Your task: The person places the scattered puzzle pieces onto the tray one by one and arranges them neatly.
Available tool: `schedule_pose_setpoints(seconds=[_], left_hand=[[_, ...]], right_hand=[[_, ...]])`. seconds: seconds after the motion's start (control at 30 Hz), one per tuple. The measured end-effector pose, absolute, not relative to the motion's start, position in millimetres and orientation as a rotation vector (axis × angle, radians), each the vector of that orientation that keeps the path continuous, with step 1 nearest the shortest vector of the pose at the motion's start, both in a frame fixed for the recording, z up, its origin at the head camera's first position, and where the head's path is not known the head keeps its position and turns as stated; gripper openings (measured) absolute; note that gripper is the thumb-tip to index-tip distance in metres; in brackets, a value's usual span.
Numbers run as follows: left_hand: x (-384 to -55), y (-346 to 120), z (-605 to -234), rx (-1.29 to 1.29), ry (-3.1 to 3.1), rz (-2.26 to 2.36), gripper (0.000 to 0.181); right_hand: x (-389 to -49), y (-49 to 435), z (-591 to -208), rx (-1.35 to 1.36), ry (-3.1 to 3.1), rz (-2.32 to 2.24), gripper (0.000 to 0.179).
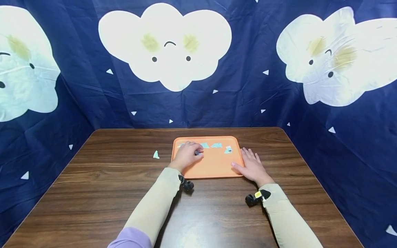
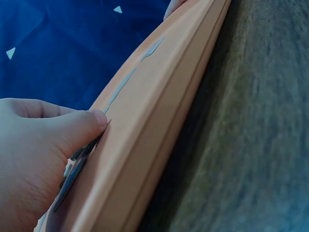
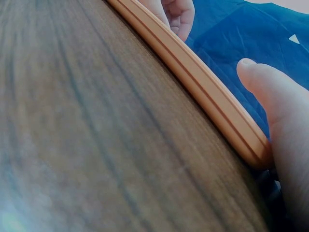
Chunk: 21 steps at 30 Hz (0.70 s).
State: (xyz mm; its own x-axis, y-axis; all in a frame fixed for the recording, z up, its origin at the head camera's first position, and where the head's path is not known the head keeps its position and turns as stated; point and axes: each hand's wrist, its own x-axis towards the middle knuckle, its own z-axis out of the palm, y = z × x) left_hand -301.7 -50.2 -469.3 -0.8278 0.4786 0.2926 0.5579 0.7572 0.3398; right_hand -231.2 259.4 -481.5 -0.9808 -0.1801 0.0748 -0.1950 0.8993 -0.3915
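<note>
My left hand is over the left part of an orange tray, with thumb and fingers curled round a small flat light-blue piece. The left wrist view shows this piece almost edge-on, tilted below the thumb, partly hidden by the hand. Along the tray's far side lie more irregular light-blue pieces, one of them partly covered by the left hand. My right hand rests against the tray's right edge with its fingers extended and its thumb reaching over the rim.
Left of the tray, one loose light-blue piece lies on the brown wooden table. Towards the tray's right end there is a piece with a white part. A dark blue cloth with cloud prints hangs behind the table and at both sides.
</note>
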Motion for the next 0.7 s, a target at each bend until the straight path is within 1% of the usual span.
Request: schedule_pose_setpoints(seconds=[0.33,0.57,0.7], left_hand=[[-300,-49,-469,-0.826,-2.747,-0.611,0.014],[-295,-58,-467,-0.769,-2.719,-0.666,0.028],[-289,-78,-465,-0.729,-2.630,-0.714,0.026]], right_hand=[[-232,260,-484,0.303,-3.020,0.627,0.096],[-233,260,-484,0.308,-3.014,0.633,0.095],[-233,261,-484,0.308,-3.017,0.635,0.096]])
